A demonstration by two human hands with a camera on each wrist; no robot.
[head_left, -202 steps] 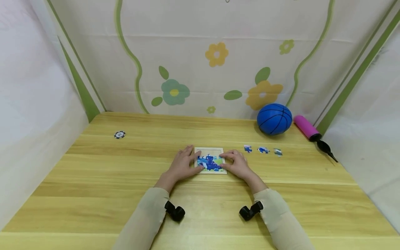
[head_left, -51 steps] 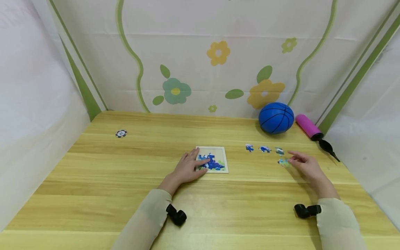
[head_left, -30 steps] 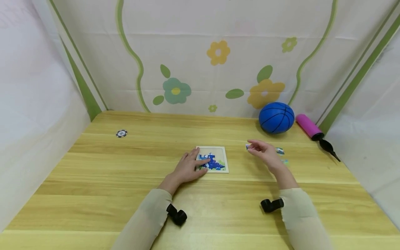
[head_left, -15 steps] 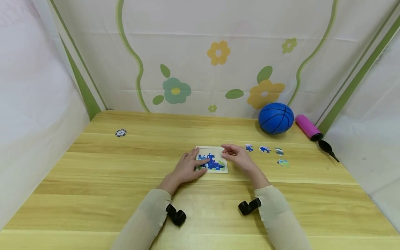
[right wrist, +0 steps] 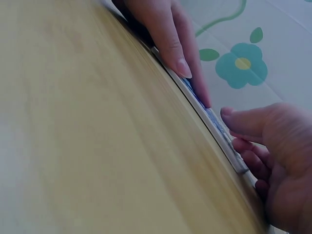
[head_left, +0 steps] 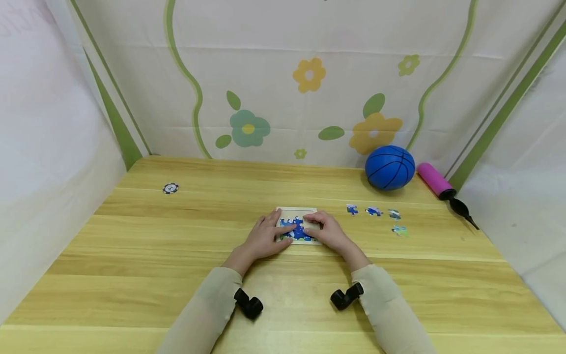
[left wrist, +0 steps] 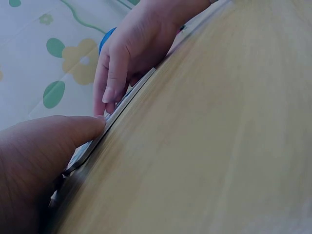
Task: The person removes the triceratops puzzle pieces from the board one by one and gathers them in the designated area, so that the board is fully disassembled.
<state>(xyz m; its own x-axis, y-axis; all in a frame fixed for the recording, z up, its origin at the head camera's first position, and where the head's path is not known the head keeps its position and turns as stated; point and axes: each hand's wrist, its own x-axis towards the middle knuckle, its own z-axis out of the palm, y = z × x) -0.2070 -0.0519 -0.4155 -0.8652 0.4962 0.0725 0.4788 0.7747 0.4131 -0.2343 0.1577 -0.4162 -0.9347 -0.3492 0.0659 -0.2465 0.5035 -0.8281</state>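
A small framed jigsaw puzzle [head_left: 297, 209] with a blue picture lies flat on the wooden table, its tray floor showing along the top. Along its left side rests my left hand [head_left: 262, 238], fingers straight and index finger lying over the pieces. The left thumb touches the frame's near edge in the left wrist view. Over the right side of the puzzle bends my right hand [head_left: 329, 232], thumb and index finger apart at the pieces. That hand hides the puzzle's right part, and no piece shows lifted between its fingers.
Loose puzzle pieces lie right of the frame: one blue piece [head_left: 352, 209], another blue piece [head_left: 373, 211], a landscape-coloured piece [head_left: 394, 214] and a green-blue piece [head_left: 400, 230]. Behind them stand a blue basketball [head_left: 390, 167] and a pink hand pump [head_left: 434, 180]. A poker chip [head_left: 170, 188] lies far left.
The right hand laid a green-blue piece on the table at right, passed over the loose pieces and came back left to the puzzle. The left hand has stayed on the frame.
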